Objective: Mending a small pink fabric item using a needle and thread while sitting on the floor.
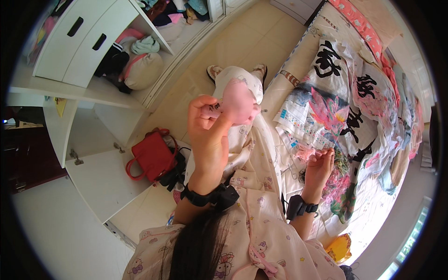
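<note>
My left hand (215, 122) is raised over my lap, its thumb and fingers closed on a small pale pink cloth (238, 99) that bears dark marks at one side. My right hand (320, 161) is at the bed's edge, its fingertips pinched together beside a bundle of pink thread (303, 152) and the lower edge of a cross-stitch cloth (308, 115); whether it grips either I cannot tell. That cloth shows a pink flower and large black characters. Tangled coloured threads (337, 178) lie just right of the hand. Both wrists wear black bands with small devices.
More stitched cloths (372, 87) spread over the bed at the right. A red handbag (154, 155) stands on the floor at the left, near an open cabinet door (108, 178). Drawers (84, 42) and shelves with clothes are at the upper left. A yellow bag (339, 247) lies at the lower right.
</note>
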Demonstrator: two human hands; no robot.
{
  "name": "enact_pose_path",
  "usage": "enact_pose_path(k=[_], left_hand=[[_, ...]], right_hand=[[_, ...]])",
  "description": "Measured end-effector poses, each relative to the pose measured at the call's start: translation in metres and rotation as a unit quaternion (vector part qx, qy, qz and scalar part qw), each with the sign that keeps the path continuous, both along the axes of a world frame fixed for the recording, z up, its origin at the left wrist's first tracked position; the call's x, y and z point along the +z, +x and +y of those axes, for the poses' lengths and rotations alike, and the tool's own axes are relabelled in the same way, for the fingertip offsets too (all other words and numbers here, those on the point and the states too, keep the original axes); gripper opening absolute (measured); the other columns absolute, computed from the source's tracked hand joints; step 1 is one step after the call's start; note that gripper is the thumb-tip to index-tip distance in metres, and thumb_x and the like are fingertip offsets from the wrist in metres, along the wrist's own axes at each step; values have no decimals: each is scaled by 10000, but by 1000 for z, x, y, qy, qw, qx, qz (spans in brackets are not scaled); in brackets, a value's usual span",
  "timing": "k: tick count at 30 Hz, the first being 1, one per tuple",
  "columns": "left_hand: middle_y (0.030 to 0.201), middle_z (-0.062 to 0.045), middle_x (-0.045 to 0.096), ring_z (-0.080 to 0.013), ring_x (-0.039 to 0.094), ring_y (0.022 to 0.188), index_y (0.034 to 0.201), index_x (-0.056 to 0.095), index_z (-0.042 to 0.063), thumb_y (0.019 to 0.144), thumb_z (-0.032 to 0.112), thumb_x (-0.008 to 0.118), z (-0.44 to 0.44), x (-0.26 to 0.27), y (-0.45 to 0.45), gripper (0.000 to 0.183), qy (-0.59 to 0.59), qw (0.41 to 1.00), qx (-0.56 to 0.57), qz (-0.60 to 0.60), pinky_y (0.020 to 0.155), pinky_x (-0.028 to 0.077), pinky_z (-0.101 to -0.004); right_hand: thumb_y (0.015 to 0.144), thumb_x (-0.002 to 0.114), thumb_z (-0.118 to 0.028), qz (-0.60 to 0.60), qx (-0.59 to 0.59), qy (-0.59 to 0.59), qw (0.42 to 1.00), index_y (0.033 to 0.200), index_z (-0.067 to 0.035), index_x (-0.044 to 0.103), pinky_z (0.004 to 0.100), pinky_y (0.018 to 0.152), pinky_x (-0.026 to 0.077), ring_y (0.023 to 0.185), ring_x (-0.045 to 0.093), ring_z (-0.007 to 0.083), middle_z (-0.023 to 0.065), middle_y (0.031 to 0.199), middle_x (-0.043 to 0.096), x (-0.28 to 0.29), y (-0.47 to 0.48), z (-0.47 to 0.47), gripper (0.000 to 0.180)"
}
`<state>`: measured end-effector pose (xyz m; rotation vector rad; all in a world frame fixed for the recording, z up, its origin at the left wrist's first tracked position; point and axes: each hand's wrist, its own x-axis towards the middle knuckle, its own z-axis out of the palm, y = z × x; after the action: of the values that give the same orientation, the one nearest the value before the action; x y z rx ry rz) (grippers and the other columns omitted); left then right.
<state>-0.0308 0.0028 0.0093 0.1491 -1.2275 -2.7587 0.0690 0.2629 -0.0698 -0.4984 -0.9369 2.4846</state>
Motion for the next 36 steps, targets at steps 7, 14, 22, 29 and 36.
enact_pose_path(k=[7,14,22,29,36], left_hand=[[945,-30,472,-156,530,897,1016,446,67,797,3,461,8,16,5,229,110,991,-73,19,757,480,-317],[1004,-58,478,-179,547,912,1034,431,67,798,-43,469,16,1,9,264,33,996,-69,46,734,526,-353],[1044,-52,461,-173,523,959,1069,427,87,781,50,603,24,1,12,339,14,995,-88,39,788,480,-312],[1072,-92,418,-212,448,1045,997,403,96,690,38,652,26,-11,10,399,-60,977,-110,174,884,409,-355],[1077,-116,412,-260,438,1058,940,354,110,709,186,614,27,6,13,356,49,980,-165,100,898,379,-387]], right_hand=[[833,522,11,-44,152,286,945,888,14,594,219,496,456,573,548,125,93,780,571,68,-25,-57,90],[746,584,86,91,255,465,843,849,20,640,237,616,500,689,601,164,95,861,559,98,-48,-114,135],[691,688,49,-25,162,469,868,934,9,487,241,611,504,679,631,148,103,741,628,96,-38,-131,318],[694,686,57,-38,75,360,929,914,11,425,271,658,517,725,639,177,122,770,613,85,-42,-140,344],[696,677,89,106,-7,358,928,873,0,406,271,648,491,763,599,182,130,779,581,75,-44,-138,336]])
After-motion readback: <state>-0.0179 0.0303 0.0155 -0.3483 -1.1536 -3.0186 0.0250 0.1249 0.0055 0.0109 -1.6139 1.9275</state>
